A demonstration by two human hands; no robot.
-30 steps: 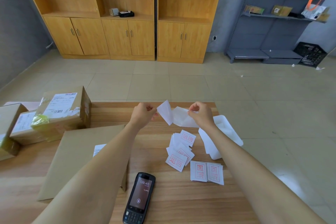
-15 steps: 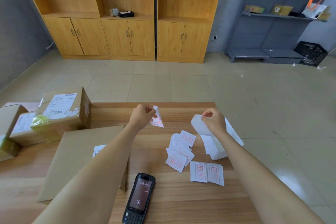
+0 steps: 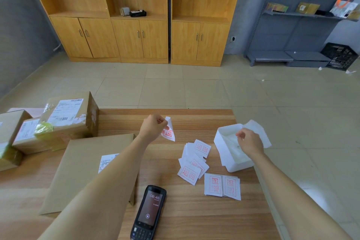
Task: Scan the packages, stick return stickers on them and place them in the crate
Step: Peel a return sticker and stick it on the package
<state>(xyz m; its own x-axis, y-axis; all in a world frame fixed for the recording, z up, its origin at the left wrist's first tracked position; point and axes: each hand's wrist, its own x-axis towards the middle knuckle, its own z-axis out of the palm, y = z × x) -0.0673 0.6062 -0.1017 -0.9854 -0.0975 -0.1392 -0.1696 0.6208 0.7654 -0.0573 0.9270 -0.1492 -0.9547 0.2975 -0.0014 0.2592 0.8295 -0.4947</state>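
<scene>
Pulled the two hands apart since a second ago, when they met over the far part of the tabletop (image 3: 194,220) with sticker and backing still joined. Left the return sticker (image 3: 169,131) pinched in the left hand (image 3: 153,126) alone, now hanging below the fingers with its red print turned toward the camera instead of its blank side. Carried the right hand (image 3: 250,142) off toward the right edge of the tabletop, over the open white box (image 3: 224,142). No longer showing the white backing sheet at its curled fingers, as half a second ago; cannot tell whether still held.
</scene>
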